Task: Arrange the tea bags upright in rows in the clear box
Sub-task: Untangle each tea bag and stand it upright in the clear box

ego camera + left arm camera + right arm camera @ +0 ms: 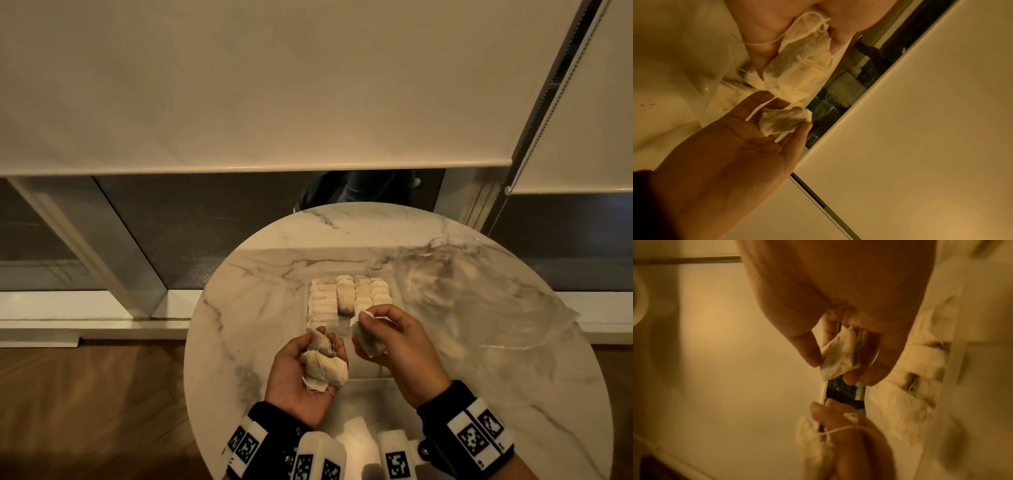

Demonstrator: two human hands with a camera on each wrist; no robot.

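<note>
The clear box sits mid-table with rows of upright tea bags filling its far part; these also show in the right wrist view. My left hand lies palm up at the box's near left side and cradles a small bunch of tea bags, strings trailing over the fingers. My right hand pinches one tea bag just above the near end of the rows.
The round marble table drops off close on the left and front. A crumpled clear plastic bag covers its right side. Behind are a roller blind and a dark window.
</note>
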